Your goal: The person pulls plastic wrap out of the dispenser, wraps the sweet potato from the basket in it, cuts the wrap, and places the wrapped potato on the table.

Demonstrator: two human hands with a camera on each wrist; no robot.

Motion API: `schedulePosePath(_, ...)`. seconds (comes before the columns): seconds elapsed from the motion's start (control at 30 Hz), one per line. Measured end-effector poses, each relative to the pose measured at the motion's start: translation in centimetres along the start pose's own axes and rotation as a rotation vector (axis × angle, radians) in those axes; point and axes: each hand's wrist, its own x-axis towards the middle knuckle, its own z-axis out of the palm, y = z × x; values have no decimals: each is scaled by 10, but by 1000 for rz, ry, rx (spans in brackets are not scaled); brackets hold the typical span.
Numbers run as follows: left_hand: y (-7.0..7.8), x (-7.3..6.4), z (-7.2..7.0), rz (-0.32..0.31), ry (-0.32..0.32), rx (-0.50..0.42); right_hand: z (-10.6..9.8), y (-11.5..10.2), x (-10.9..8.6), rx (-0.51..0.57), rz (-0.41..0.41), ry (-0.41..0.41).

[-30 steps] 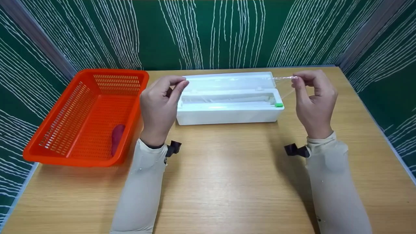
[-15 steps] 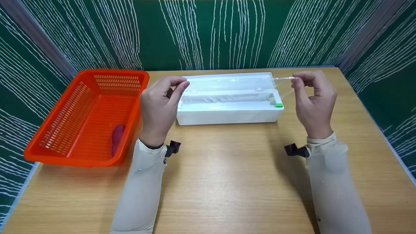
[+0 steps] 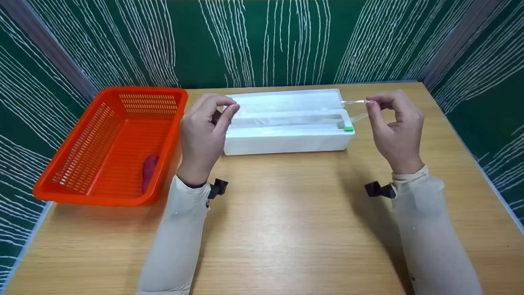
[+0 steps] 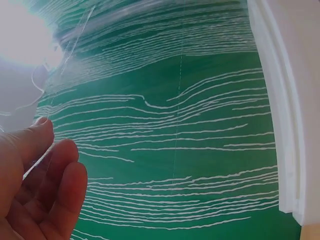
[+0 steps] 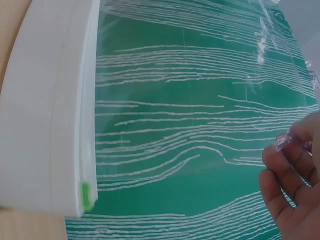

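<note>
Pinching nearly invisible film (image 5: 261, 47), the left hand (image 3: 203, 135) and right hand (image 3: 398, 132) partly hide it.

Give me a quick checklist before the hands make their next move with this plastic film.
1. Left hand pinching the plastic film: ok.
2. Right hand pinching the film: ok, a bunched bit shows in its grip.
3. Film separated from the white box: not ok, it appears to run back to the box.
4. Lid open: ok, folded back.
5. Green tab at the box's right end: ok.
6. Film free of tears: cannot tell, too see-through.
</note>
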Motion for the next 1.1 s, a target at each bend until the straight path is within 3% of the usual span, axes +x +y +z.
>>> schedulePosePath(0.3, 2, -17, -13, 4, -88, 19, -20, 8, -18, 13, -89, -188)
schedulePosePath(0.6, 2, -32, -25, 88, -204, 31, -36, 14, -38, 61, -57, -298)
schedulePosePath(0.87, 1, -44, -35, 151, -285, 59, -50, 15, -54, 66, -99, -370)
schedulePosePath(1.1, 1, -51, -40, 186, -365, 22, -56, 16, -66, 60, -117, -424)
